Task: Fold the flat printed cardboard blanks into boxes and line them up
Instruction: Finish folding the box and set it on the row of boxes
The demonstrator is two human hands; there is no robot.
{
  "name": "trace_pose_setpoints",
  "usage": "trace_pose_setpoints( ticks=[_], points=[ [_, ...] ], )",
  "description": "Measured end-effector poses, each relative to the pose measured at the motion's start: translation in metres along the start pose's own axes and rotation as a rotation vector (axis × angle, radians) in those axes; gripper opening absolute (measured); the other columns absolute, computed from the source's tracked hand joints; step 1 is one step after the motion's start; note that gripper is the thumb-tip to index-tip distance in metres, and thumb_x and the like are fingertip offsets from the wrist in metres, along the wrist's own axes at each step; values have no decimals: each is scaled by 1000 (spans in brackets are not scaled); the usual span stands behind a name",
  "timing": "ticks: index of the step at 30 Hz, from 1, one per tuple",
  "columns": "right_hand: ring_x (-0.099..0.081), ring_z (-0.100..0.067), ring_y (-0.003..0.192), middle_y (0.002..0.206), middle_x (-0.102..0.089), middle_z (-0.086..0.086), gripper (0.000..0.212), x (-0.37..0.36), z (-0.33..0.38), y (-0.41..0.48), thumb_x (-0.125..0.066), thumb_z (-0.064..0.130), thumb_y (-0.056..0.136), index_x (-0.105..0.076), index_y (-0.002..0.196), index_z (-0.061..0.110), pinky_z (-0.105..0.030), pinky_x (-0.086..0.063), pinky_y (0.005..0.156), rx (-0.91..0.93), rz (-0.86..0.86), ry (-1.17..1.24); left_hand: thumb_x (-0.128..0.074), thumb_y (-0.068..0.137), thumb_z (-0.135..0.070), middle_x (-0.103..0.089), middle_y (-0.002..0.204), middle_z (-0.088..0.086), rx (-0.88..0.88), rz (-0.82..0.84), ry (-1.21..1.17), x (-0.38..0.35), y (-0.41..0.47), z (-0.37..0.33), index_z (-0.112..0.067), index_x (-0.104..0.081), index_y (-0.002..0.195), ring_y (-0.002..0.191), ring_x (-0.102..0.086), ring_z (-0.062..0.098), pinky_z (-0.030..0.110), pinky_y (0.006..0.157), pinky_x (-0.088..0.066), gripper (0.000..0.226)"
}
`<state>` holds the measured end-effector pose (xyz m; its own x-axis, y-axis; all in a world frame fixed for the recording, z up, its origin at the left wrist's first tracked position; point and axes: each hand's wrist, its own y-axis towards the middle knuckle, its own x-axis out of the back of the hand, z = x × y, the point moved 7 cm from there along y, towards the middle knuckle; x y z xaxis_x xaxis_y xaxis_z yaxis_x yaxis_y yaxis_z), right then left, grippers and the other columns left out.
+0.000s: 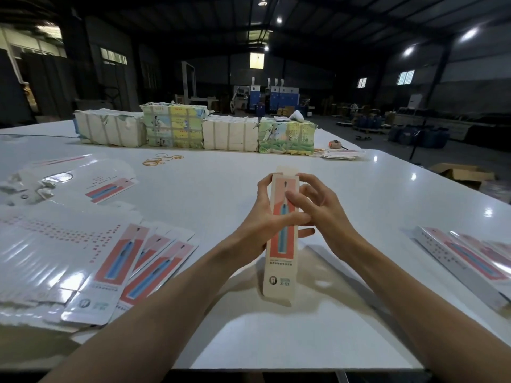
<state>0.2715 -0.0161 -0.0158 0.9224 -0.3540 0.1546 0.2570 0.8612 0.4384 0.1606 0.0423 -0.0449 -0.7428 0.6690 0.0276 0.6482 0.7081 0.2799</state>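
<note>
Holding a long printed box (pixel 279 272) upright above the white table (pixel 249 341), both hands clamp its upper half. The left hand (pixel 257 219) wraps it from the left side, and the right hand (pixel 329 217) pinches the right edge, fingers curled. Both thumbs lie on the front face. Flat blanks (pixel 116 261) lie fanned out at the table's left, and finished boxes (pixel 470 261) lie at its right edge.

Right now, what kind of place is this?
Probably a packaging workshop in a warehouse hall: glossy pink-and-blue printed cardboard blanks piled on a big white table, strapped paper-wrapped bundles along its far edge, and blue machines in the dim background.
</note>
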Motion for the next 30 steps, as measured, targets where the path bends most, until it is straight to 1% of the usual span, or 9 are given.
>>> trace_pose_setpoints(
  ticks=[4,7,9,11,16,22,25,28,30],
  points=[
    [-76,-22,101,108,-73,-7,28,-6,-8,0,-63,41,103,-60,126,26,-32,-63,71,-27,66,-20,-82,80,-25,-65,120,4,59,-59,46,4,-2,6,-47,-25,144,91,-78,24,32,73,-65,89],
    [-75,-23,104,109,-75,-5,32,-2,-17,3,-52,46,107,-62,124,21,-30,-62,80,-98,-12,56,-80,89,-14,-64,120,10,93,-67,39,4,-2,11,-44,-26,142,91,-78,29,39,77,-67,82],
    [-76,-25,103,111,-75,-7,31,7,-24,6,-48,42,110,-61,129,21,-31,-62,82,-154,-116,193,-80,89,-12,-62,124,10,122,-29,52,1,-1,12,-45,-25,144,91,-79,31,43,80,-66,85],
    [-76,-25,103,112,-74,-8,29,16,-29,9,-49,36,111,-62,133,22,-32,-62,84,-171,-163,196,-82,86,-14,-62,127,10,138,36,71,-5,-2,14,-45,-26,145,89,-79,32,46,82,-66,86],
    [-76,-31,101,101,-79,-8,21,22,-27,12,-54,20,109,-71,120,16,-33,-64,78,-117,-108,140,-82,87,-15,-62,126,10,147,97,76,-11,-4,15,-44,-27,142,86,-80,32,41,75,-66,83],
    [-77,-31,101,106,-79,-6,25,25,-15,12,-50,8,108,-73,113,17,-41,-65,81,-4,-89,48,-80,89,-17,-67,123,4,128,81,115,-10,-5,13,-45,-26,145,91,-79,24,36,73,-66,82],
    [-76,-34,106,110,-77,-9,23,25,-13,14,-52,14,108,-73,114,8,-46,-65,86,-45,-48,128,-80,90,-16,-64,122,4,106,72,122,-9,-5,10,-46,-26,143,88,-79,19,30,67,-64,82],
    [-76,-34,104,110,-77,-13,31,24,-13,13,-57,30,107,-74,112,4,-45,-65,83,-101,-65,220,-79,90,-15,-60,126,8,117,101,114,-12,-6,10,-50,-23,142,82,-80,28,33,67,-64,84],
    [-76,-34,103,107,-78,-12,24,26,-15,13,-63,24,104,-77,109,5,-42,-65,77,-138,-99,262,-79,89,-16,-60,124,9,106,122,100,-13,-7,8,-53,-21,139,79,-80,31,33,66,-64,85]
  ],
)
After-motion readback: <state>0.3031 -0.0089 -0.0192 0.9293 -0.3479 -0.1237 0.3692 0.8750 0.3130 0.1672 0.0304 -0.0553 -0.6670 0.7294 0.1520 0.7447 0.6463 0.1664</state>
